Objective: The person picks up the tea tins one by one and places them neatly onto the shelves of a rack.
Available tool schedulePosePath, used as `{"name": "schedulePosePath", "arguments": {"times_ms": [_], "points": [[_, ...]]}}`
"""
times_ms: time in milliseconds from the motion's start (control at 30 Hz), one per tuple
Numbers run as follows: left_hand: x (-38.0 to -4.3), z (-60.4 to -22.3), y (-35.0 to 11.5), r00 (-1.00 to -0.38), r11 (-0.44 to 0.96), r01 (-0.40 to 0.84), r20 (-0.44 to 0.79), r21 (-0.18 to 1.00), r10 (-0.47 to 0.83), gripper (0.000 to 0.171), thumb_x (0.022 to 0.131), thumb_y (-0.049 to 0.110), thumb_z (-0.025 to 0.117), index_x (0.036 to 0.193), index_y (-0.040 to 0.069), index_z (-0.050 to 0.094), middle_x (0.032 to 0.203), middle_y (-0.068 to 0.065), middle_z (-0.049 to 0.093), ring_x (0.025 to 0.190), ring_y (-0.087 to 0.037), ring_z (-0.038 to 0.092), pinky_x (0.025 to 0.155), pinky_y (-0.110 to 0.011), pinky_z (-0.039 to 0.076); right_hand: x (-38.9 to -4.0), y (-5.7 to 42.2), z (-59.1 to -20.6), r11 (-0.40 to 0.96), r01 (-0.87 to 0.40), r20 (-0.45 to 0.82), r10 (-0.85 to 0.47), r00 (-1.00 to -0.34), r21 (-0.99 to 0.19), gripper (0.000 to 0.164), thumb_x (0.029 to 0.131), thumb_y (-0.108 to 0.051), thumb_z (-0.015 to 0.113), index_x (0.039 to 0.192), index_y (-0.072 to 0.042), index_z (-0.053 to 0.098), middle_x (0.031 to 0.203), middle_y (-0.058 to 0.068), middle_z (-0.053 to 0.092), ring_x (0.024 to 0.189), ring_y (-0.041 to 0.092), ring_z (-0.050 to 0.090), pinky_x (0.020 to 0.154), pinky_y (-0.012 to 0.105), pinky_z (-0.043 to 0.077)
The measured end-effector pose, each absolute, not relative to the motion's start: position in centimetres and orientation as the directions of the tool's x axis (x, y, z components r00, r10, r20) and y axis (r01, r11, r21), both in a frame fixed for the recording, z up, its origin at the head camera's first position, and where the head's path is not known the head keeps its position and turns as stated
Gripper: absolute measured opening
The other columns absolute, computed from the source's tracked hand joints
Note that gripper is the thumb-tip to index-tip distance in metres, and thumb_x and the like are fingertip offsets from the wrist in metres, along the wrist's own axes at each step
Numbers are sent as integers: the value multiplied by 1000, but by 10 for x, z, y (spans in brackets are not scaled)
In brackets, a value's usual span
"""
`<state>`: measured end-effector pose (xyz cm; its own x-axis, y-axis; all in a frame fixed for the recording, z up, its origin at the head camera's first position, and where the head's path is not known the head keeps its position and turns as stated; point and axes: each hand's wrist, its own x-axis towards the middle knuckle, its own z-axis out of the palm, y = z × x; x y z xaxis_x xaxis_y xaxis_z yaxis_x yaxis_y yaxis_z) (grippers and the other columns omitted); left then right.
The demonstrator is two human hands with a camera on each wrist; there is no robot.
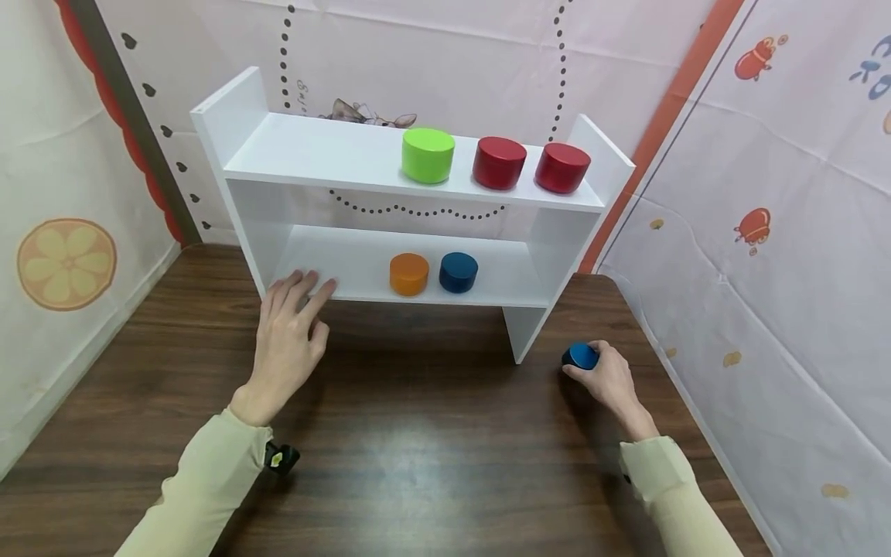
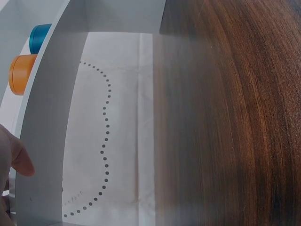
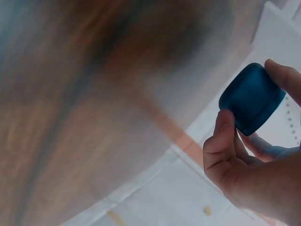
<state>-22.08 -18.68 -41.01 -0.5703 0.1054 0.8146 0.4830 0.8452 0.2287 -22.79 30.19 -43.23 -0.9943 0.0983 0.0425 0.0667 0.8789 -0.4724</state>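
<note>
My right hand pinches a blue round tin between thumb and fingers, to the right of the white shelf unit. In the right wrist view the same tin appears tilted in the grip. At the left end of the lower shelf, my left hand has its fingers spread, with the fingertips at the board's front edge. Farther along that shelf are an orange tin and a second blue tin. A lime green tin and two red tins, one left of the other, stand on the top shelf.
The shelf unit stands on a dark wooden table. Printed cloths hang behind it and at both sides, the right cloth running close along the table's edge. The unit's right leg lies between the lower-shelf tins and my right hand.
</note>
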Motion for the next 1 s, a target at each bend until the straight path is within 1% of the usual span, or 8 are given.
{"name": "schedulePosePath", "arguments": {"times_ms": [133,333,467,600,700,833,1000], "points": [[-221,-411,-187,-572,841,485,815,241,96,51,75,-5,51,124,5,64,130,-23,58,129,-41,45,113,-52,27,-226,291,-425,870,0,101,57,-993,-493,71,82,-35,72,132,7,45,129,31,53,114,45,55,93,57,48],[-221,-411,-187,-580,838,486,809,250,94,51,76,-5,50,124,5,64,131,-23,57,130,-41,44,113,-52,26,-221,276,-410,851,-97,180,-3,-984,-516,66,81,-31,74,131,5,49,126,27,57,112,42,58,92,55,50],[-221,-411,-187,-577,834,492,811,251,97,50,77,-4,49,125,5,64,131,-23,57,130,-41,44,113,-52,26,-218,267,-399,841,-158,235,-37,-971,-518,64,82,-32,75,130,3,50,122,25,60,107,39,60,89,52,52],[-222,-411,-186,-572,831,496,815,251,95,51,77,-4,49,124,5,64,131,-23,58,130,-41,45,113,-52,27,-214,256,-386,830,-225,293,-77,-953,-511,62,81,-33,75,128,2,52,115,21,62,93,33,60,78,44,53],[-223,-410,-186,-571,831,496,816,252,94,51,76,-4,48,124,5,64,130,-23,58,129,-41,45,113,-51,27,-211,246,-376,821,-267,334,-100,-937,-504,61,80,-33,77,126,0,54,108,17,63,83,28,58,70,34,49],[-222,-409,-186,-571,832,496,815,249,97,51,76,-4,48,124,5,64,130,-23,58,130,-41,45,113,-52,27,-208,233,-364,804,-329,391,-132,-911,-496,60,79,-33,78,125,-2,55,104,13,63,78,25,57,67,28,48],[-222,-410,-186,-573,835,493,814,244,101,51,76,-4,49,124,5,64,131,-23,58,130,-41,45,113,-52,27,-207,218,-352,770,-408,456,-172,-873,-490,58,78,-31,78,124,-3,57,104,12,63,79,24,58,66,27,49]]}}
